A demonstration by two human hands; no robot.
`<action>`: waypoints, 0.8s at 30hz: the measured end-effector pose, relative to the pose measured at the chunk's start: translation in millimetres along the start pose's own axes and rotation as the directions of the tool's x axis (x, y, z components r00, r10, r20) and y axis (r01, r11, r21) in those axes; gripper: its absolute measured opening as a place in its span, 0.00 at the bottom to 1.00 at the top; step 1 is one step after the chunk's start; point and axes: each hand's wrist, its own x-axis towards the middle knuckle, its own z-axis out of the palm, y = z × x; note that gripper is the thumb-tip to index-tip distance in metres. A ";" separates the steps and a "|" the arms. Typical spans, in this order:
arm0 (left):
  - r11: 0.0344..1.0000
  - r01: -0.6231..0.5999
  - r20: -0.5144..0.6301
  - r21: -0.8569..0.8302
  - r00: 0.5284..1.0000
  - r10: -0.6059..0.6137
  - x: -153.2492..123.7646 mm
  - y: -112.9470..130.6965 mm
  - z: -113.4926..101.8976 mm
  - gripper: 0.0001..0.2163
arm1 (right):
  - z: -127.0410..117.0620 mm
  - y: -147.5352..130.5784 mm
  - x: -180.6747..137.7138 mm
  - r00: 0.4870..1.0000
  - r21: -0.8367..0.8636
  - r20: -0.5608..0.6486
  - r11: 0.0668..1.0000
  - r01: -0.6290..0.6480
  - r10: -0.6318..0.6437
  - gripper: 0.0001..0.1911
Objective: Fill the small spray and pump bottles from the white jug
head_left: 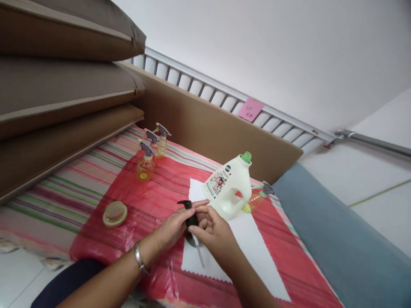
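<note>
Both hands meet over the front part of a white cloth (pixel 257 244) with zigzag edges, holding a dark pump head (pixel 192 219) whose pale dip tube points down toward the cloth. My left hand (pixel 175 226) is closed on its upper part, below the nozzle. Around the lower part, my right hand (pixel 214 233) has its thumb and curled fingers closed. A dark rounded thing (pixel 190 239) shows just under the hands; its shape is mostly hidden. Behind them stands a large white detergent jug (pixel 229 184) with a green spout, its cap off.
A pale round cap (pixel 114 214) lies to the left on red plastic sheeting (pixel 173 179). Three spray bottles (pixel 145 167) stand at the back left, and another spray bottle (pixel 257 199) is behind the jug. Stacked cushions (pixel 70 85) rise at left; a brown board (pixel 205 115) borders the back.
</note>
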 end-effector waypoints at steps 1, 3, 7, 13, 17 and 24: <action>0.999 -0.005 0.003 0.043 1.000 0.005 -1.4 1.9 1.8 0.19 | 5.5 2.1 0.9 1.000 -0.016 -0.028 1.000 0.014 -0.015 0.17; 0.991 -0.025 -0.002 0.130 1.000 0.025 -3.8 5.6 3.9 0.19 | 12.3 6.6 1.1 0.996 -0.049 -0.080 0.998 0.033 -0.037 0.18; 0.982 -0.027 0.066 0.188 0.998 0.014 -8.4 9.0 6.1 0.21 | 15.4 10.1 -7.1 0.988 -0.080 -0.137 0.995 0.054 -0.064 0.19; 0.956 0.043 0.115 0.291 0.990 -0.079 -11.7 12.9 4.0 0.27 | -39.8 2.6 -30.6 0.956 -0.073 -0.284 0.996 0.058 -0.076 0.24; 0.896 0.049 0.021 0.442 0.998 -0.065 -5.8 7.4 -4.5 0.25 | -85.2 -8.7 -40.7 0.801 -0.075 -0.573 0.984 0.160 -0.173 0.25; 0.764 -0.016 -0.015 0.645 0.999 0.034 0.3 -19.4 -13.5 0.27 | -76.7 12.5 -27.3 0.770 0.017 -0.601 0.961 0.277 -0.212 0.23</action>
